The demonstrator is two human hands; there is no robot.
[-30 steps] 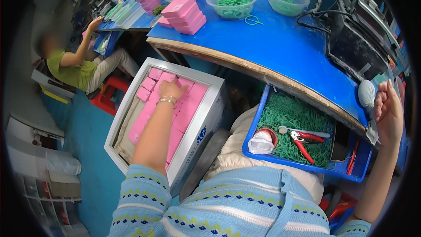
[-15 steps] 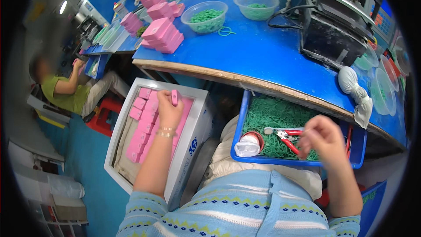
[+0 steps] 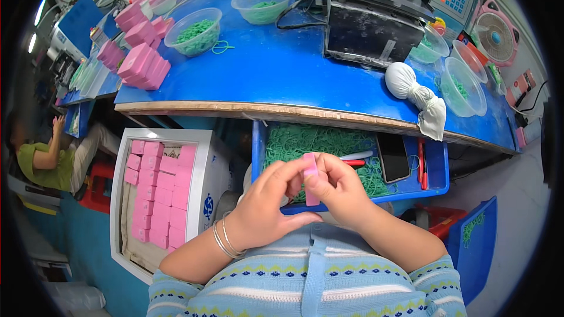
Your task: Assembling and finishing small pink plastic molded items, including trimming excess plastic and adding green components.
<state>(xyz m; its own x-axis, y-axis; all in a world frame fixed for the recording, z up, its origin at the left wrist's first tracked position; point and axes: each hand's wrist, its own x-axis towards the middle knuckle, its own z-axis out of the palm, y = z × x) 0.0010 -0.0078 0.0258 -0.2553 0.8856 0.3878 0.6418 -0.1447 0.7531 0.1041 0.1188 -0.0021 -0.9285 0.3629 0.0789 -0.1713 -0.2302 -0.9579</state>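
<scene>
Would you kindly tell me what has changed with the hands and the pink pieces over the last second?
The left hand lifted one pink block out of the white box and carried it rightward over the lap. The right hand came down from the table edge to meet it, and both hands now pinch the block. The blue tray of green bands and the pink blocks left in the box stayed put.

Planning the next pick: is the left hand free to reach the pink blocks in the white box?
Probably not at once: the left hand and right hand both pinch a pink block. The white box lies open beside it, unobstructed.
</scene>
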